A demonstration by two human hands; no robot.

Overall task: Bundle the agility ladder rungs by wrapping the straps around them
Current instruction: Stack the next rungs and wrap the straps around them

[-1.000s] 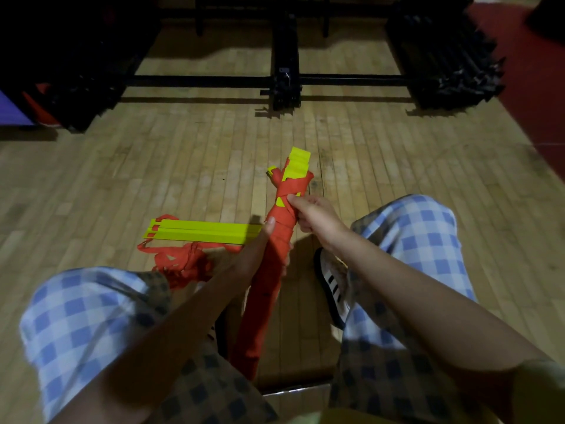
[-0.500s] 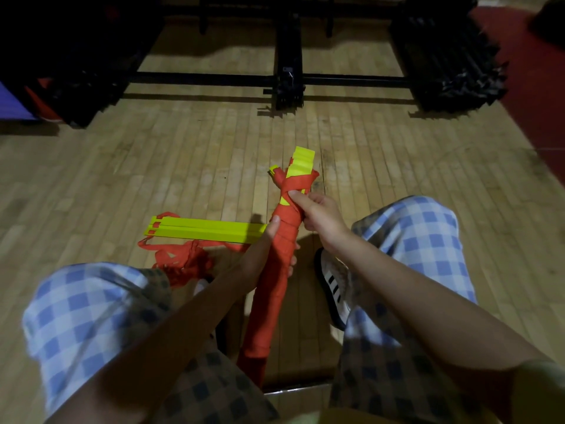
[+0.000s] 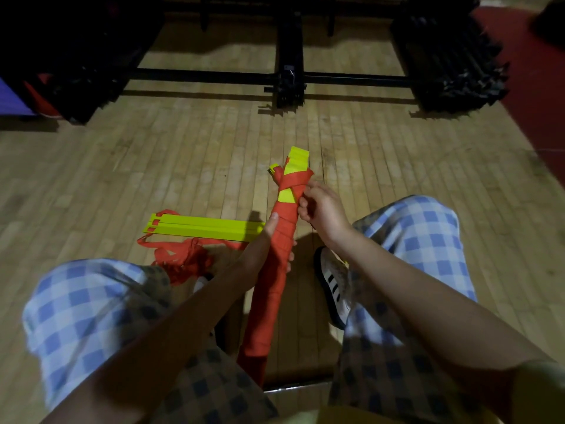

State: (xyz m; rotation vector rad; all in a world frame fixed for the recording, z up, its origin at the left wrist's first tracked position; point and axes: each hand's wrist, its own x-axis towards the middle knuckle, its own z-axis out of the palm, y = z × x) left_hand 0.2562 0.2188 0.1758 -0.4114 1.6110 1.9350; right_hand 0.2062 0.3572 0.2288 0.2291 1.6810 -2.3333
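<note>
A bundle of yellow ladder rungs (image 3: 296, 160) stands tilted between my knees, wound almost along its whole length in red strap (image 3: 275, 286). My left hand (image 3: 269, 237) grips the bundle's middle, thumb up along its left side. My right hand (image 3: 321, 209) pinches the strap near the crossed turns just below the yellow top end. A second stack of yellow rungs (image 3: 201, 228) lies flat on the floor to the left, with its loose red strap (image 3: 180, 258) heaped in front of it.
I sit with checked trousers on both legs and a white striped shoe (image 3: 334, 286) under my right wrist. Wooden floor (image 3: 183, 154) spreads ahead. Black metal frames (image 3: 290, 78) and dark stacked equipment (image 3: 452, 62) stand at the far side; a red mat (image 3: 538, 96) lies right.
My right hand has drawn the strap across the top of the bundle and shifted slightly to the right side. The left hand keeps its grip; the floor stack has not moved.
</note>
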